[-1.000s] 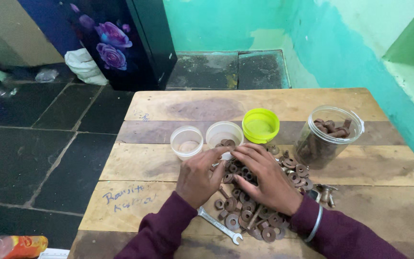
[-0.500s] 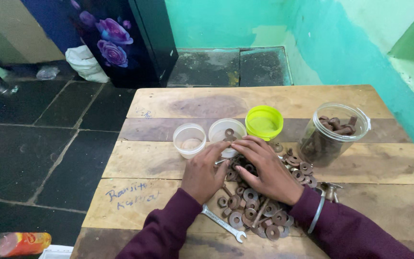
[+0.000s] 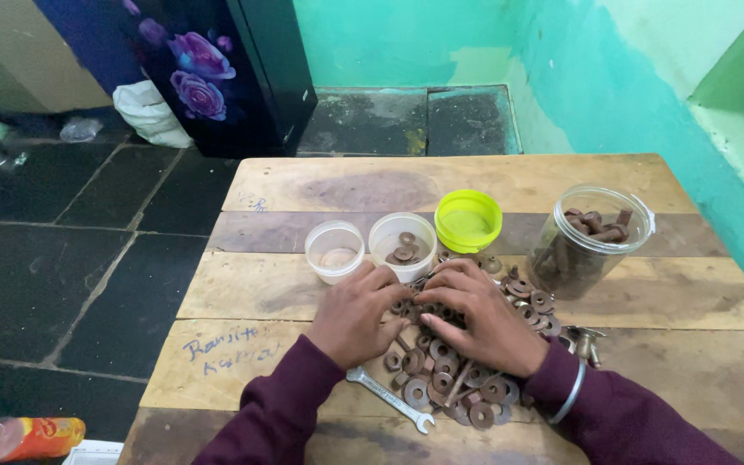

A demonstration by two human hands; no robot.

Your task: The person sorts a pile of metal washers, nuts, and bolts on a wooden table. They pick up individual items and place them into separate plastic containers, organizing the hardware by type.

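Both hands, left hand (image 3: pixel 356 312) and right hand (image 3: pixel 477 315), rest loosely curled, fingertips picking among rusty washers (image 3: pixel 446 379) heaped on the plank desk (image 3: pixel 492 181); dark tiled floor (image 3: pixel 62 258), turquoise wall (image 3: pixel 596 77) alongside.

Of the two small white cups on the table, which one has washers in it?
The white cup with washers, next to the yellow-green lid, holds a few rusty washers. The other white cup, farther from the lid, shows none.

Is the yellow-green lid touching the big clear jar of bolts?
Apart. The head view shows a strip of bare wooden table between the yellow-green lid and the clear jar; they stand side by side with no contact.
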